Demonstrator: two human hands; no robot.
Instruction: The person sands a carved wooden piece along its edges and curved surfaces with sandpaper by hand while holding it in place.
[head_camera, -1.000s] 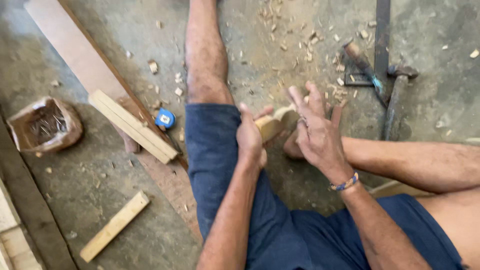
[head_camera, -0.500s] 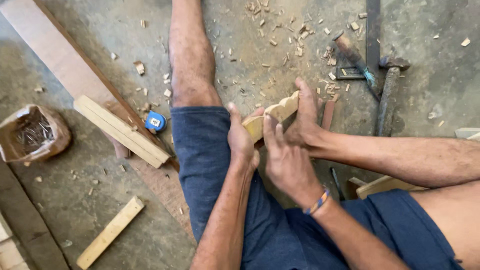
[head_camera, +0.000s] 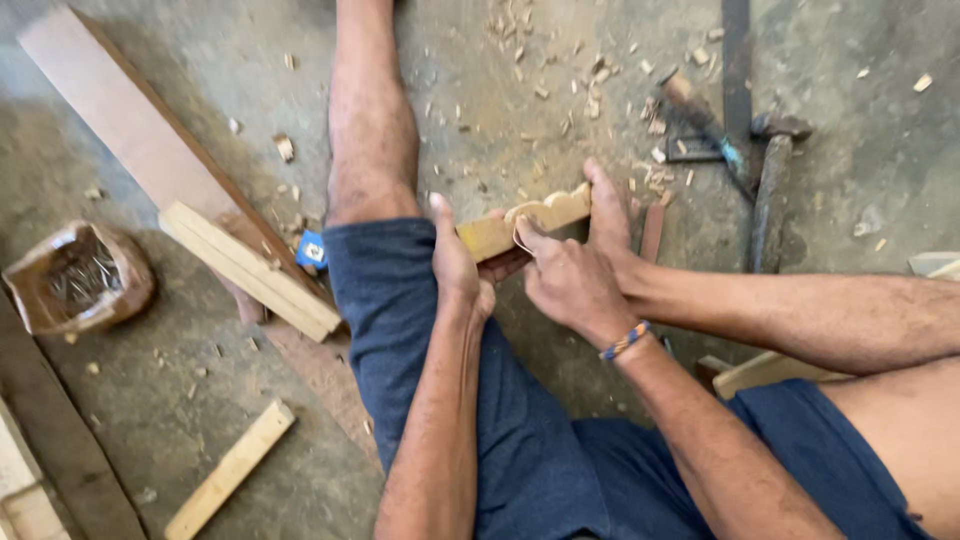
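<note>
Seated on a concrete floor (head_camera: 150, 420), gripping a carved wooden piece (head_camera: 525, 222) on the left knee. Left hand (head_camera: 458, 270) fingers clasped around its near end. Right hand (head_camera: 570, 285), open a second ago, now pinching its scalloped edge, beside a braced foot (head_camera: 607, 210).

A pale, matt piece of carved wood (head_camera: 528, 222) with a scalloped, unvarnished edge is gripped between the left hand (head_camera: 458, 270) and the right hand (head_camera: 570, 282). Rough, dusty grey concrete is seen in the floor (head_camera: 480, 140), strewn beyond the hands with dry wood chips (head_camera: 560, 80). Left of the left hand, raw sawn wood is shown by the stacked battens (head_camera: 250, 268), and a duller, smoother brown face by the long plank (head_camera: 130, 130). Further left, crinkled glossy plastic forms the bag (head_camera: 75, 280). Beyond the right hand, dark, worn metal is seen in the hammer (head_camera: 770, 190). Soft matt blue cloth makes up the shorts (head_camera: 400, 300), and woven cord the bracelet (head_camera: 626, 341).
</note>
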